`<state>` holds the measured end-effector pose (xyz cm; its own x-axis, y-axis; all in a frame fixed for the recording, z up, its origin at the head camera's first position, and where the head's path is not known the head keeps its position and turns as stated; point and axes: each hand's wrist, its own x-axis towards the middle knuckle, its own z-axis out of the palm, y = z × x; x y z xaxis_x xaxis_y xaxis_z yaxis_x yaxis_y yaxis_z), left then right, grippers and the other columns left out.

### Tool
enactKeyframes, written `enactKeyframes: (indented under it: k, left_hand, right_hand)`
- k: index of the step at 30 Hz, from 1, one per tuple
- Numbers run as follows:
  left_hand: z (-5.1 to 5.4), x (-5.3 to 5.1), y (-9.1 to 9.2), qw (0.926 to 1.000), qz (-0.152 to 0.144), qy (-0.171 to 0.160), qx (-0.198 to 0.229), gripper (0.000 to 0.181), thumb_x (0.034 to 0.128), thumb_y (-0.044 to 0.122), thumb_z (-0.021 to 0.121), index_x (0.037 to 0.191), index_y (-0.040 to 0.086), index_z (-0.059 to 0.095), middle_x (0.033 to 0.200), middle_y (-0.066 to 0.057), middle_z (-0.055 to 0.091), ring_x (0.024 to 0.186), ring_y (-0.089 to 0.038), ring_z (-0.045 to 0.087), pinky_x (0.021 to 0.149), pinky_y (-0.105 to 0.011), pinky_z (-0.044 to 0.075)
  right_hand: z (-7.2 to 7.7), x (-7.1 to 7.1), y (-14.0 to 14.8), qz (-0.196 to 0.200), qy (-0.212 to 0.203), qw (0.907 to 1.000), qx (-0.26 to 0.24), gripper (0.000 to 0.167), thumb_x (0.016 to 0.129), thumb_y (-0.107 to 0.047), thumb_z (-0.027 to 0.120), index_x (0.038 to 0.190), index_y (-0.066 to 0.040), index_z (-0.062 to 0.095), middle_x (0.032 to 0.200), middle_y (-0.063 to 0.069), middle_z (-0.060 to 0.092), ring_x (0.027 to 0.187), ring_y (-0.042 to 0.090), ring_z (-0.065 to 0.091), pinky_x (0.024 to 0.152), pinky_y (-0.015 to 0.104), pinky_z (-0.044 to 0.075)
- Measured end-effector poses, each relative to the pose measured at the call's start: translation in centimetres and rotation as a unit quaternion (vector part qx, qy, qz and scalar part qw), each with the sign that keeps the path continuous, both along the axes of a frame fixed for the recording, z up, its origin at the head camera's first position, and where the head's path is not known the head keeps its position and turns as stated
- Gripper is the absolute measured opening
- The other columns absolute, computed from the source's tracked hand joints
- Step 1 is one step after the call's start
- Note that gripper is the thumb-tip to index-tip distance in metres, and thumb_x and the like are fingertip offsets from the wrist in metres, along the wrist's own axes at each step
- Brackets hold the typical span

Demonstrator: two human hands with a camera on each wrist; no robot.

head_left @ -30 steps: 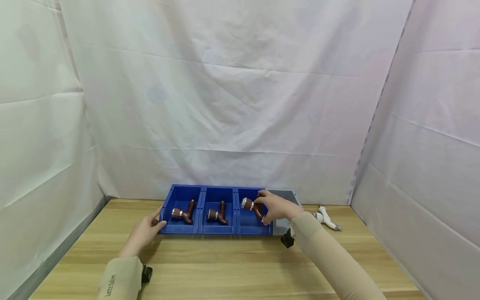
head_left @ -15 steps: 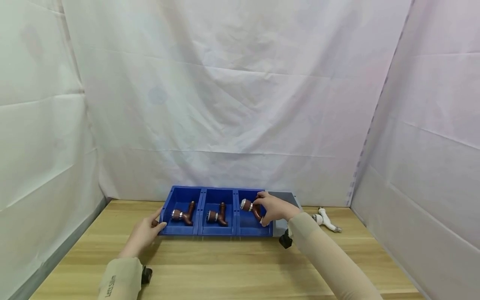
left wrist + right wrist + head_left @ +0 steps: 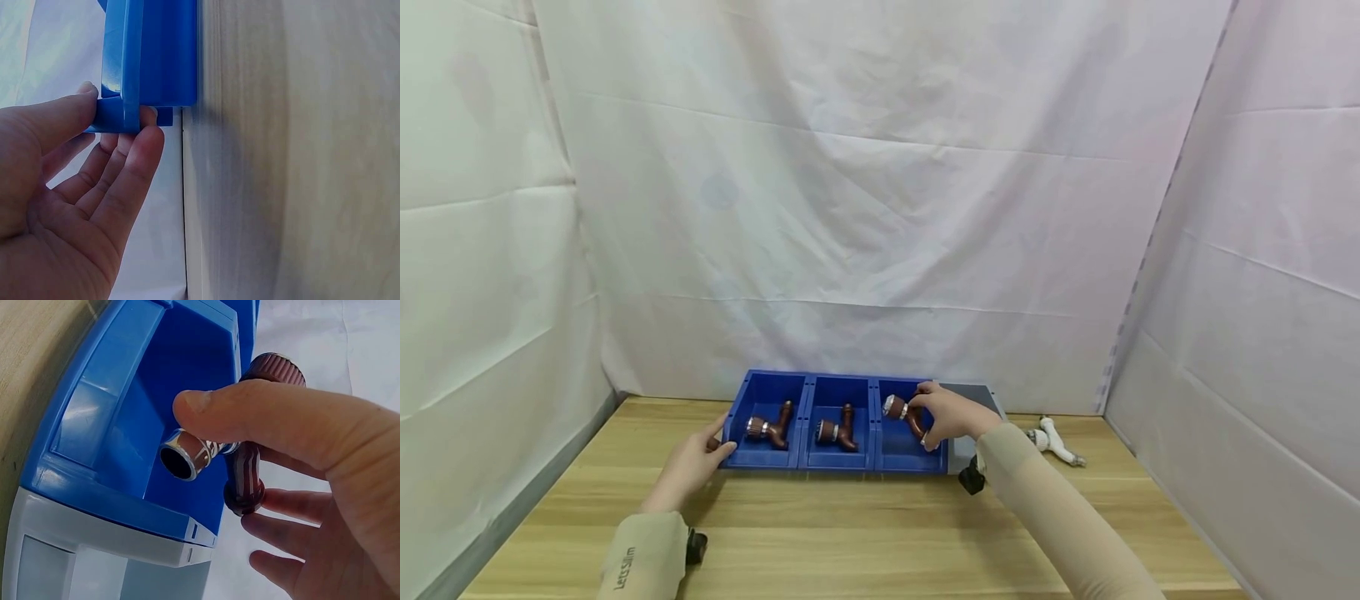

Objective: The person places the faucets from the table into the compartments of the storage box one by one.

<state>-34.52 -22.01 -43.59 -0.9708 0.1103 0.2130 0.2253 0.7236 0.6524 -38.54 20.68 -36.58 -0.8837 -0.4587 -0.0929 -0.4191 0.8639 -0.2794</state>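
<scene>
My right hand (image 3: pixel 955 412) holds a brown faucet (image 3: pixel 244 472) with a ribbed knob and silver collar over the third blue bin (image 3: pixel 910 460). In the right wrist view the thumb presses across the faucet's body, and its threaded end points into the bin. My left hand (image 3: pixel 688 468) pinches the rim of the leftmost blue bin (image 3: pixel 129 62), thumb on one side and fingers on the other. Inside that bin lies a brown faucet (image 3: pixel 777 429). Another brown faucet (image 3: pixel 846 432) lies in the middle blue bin (image 3: pixel 838 388).
A grey bin (image 3: pixel 972 392) joins the right end of the blue row, partly hidden by my right hand. Right of it, a white faucet (image 3: pixel 1054 440) lies on the wooden table (image 3: pixel 850 533). White cloth (image 3: pixel 850 208) hangs behind and at both sides.
Hardly anything differs. The view has shifted slightly; both hands keep their holds, and the faucet stays over the third bin.
</scene>
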Motion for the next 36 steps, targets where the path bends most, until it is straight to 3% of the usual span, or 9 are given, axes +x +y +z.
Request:
enactKeyframes:
  k: [20, 27, 36]
  left_hand:
    - [0.28, 0.19, 0.15, 1.0, 0.003, -0.001, -0.007, 0.058, 0.0952, 0.015, 0.062, 0.145, -0.005, 0.038, 0.085, -0.012, 0.065, 0.066, -0.019, 0.054, 0.06, -0.036, 0.043]
    - [0.27, 0.19, 0.18, 0.9999, 0.0, 0.005, -0.01, 0.058, 0.0947, 0.014, 0.063, 0.144, -0.006, 0.039, 0.085, -0.012, 0.066, 0.066, -0.018, 0.055, 0.061, -0.037, 0.044]
    - [0.16, 0.18, 0.11, 1.0, 0.002, 0.005, -0.008, 0.058, 0.0945, 0.013, 0.063, 0.144, -0.006, 0.039, 0.085, -0.013, 0.066, 0.067, -0.019, 0.055, 0.061, -0.037, 0.044]
  right_hand:
    - [-0.21, -0.13, -0.56, -0.015, 0.0, 0.9998, 0.012, 0.067, 0.072, -0.015, 0.086, 0.133, -0.014, 0.059, 0.154, 0.018, 0.026, 0.132, 0.042, 0.037, 0.085, 0.048, 0.049]
    - [-0.29, -0.24, -0.5, -0.023, 0.004, 0.9994, 0.025, 0.067, 0.073, -0.017, 0.085, 0.134, -0.016, 0.058, 0.154, 0.017, 0.027, 0.136, 0.048, 0.028, 0.098, 0.058, 0.038]
    - [-0.27, -0.35, -0.41, -0.022, 0.004, 0.9994, 0.026, 0.066, 0.074, -0.018, 0.085, 0.134, -0.016, 0.058, 0.154, 0.017, 0.027, 0.137, 0.045, 0.028, 0.102, 0.058, 0.034]
